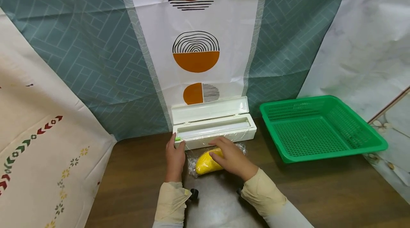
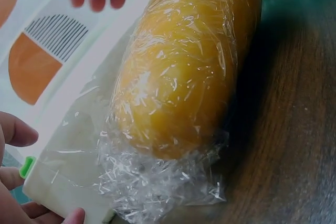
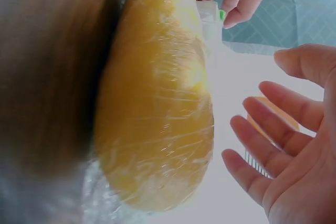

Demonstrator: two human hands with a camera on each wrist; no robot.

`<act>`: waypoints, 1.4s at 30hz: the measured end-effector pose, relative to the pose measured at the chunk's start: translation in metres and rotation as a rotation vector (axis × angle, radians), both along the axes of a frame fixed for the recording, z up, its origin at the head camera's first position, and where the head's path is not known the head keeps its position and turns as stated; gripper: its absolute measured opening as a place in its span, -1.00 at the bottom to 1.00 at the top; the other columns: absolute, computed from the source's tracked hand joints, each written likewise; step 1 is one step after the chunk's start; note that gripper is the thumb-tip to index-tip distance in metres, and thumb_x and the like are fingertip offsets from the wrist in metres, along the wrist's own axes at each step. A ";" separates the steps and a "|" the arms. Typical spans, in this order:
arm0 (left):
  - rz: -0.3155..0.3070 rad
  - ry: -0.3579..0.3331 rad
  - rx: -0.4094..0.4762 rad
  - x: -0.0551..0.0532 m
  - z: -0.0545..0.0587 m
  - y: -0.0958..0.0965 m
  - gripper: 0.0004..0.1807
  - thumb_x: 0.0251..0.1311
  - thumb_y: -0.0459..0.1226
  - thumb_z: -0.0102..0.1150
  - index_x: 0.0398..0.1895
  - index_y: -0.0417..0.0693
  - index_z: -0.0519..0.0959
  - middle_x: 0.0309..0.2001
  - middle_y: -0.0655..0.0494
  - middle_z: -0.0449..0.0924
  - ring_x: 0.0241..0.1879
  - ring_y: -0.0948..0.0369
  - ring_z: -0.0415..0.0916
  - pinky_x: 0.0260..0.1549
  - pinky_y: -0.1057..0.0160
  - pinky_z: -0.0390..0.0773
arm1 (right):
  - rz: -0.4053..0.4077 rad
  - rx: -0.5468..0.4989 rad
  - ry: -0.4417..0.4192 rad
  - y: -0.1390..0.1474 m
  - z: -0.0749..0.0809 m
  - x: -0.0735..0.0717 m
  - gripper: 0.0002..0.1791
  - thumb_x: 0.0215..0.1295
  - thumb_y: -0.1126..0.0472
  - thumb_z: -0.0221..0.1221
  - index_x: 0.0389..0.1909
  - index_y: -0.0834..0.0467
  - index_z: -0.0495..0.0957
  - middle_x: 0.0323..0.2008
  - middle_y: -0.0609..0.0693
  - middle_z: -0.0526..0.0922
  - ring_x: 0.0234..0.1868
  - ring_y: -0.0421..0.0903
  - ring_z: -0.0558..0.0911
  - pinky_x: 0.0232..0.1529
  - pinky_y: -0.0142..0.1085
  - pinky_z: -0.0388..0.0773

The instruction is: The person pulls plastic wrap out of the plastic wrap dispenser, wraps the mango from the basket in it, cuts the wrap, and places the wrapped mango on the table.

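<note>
A yellow oblong fruit or vegetable point(image 1: 204, 164), wrapped in clear cling film point(image 2: 152, 187), lies on the table in front of a white cling film dispenser point(image 1: 235, 136). Bunched film sticks out at its ends. The dispenser's lid is raised, and a roll point(image 1: 217, 128) lies inside. My left hand point(image 1: 175, 158) grips the dispenser's left end, thumb and fingers about the corner by a green slider point(image 2: 27, 167). Over the wrapped thing hovers my right hand point(image 1: 235, 158); in the right wrist view its fingers point(image 3: 286, 132) are spread and hold nothing.
To the right stands a green perforated basket point(image 1: 320, 156). Patterned cloth point(image 1: 134, 78) hangs right behind the dispenser, with pale cloth at both sides. A dark wooden table point(image 1: 134, 181) carries a grey, shiny patch point(image 1: 211, 199) at the front.
</note>
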State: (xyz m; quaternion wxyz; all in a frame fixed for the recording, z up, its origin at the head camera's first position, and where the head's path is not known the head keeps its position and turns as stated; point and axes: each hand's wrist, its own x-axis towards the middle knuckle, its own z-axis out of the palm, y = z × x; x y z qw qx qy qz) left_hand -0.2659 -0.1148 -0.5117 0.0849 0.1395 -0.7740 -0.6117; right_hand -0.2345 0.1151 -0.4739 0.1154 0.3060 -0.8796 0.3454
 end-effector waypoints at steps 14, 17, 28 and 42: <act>-0.040 0.032 0.171 -0.002 -0.009 -0.006 -0.33 0.50 -0.11 0.16 0.61 0.09 0.26 0.64 -0.13 0.00 0.61 -0.12 -0.08 0.48 -0.25 0.07 | 0.090 0.285 -0.088 -0.035 0.028 -0.030 -0.64 0.51 0.13 0.21 0.20 0.21 0.61 0.10 0.08 0.65 0.09 0.00 0.67 0.14 -0.08 0.59; -0.055 0.034 0.215 -0.003 -0.011 -0.007 -0.33 0.51 -0.11 0.15 0.62 0.13 0.24 0.66 -0.06 -0.04 0.63 -0.08 -0.12 0.49 -0.24 0.05 | 0.097 0.310 -0.076 -0.042 0.028 -0.037 -0.67 0.50 0.17 0.22 0.18 0.22 0.62 0.07 0.09 0.64 0.05 0.00 0.67 0.13 -0.10 0.59; -0.034 0.043 0.246 -0.005 -0.014 -0.012 -0.33 0.47 -0.09 0.22 0.58 0.10 0.31 0.62 -0.06 0.07 0.56 -0.06 0.06 0.45 -0.20 0.14 | 0.105 0.420 -0.101 -0.073 0.036 -0.055 -0.66 0.52 0.15 0.19 0.19 0.19 0.62 0.08 0.08 0.60 -0.07 -0.06 0.65 0.06 -0.20 0.59; -0.036 0.036 0.272 -0.004 -0.011 -0.011 -0.33 0.46 -0.13 0.23 0.58 0.07 0.31 0.65 -0.05 -0.01 0.62 -0.03 -0.10 0.49 -0.16 0.12 | 0.094 0.472 -0.027 -0.101 0.032 -0.067 -0.69 0.52 0.16 0.17 0.18 0.16 0.62 0.05 0.06 0.61 -0.10 -0.10 0.66 -0.02 -0.26 0.61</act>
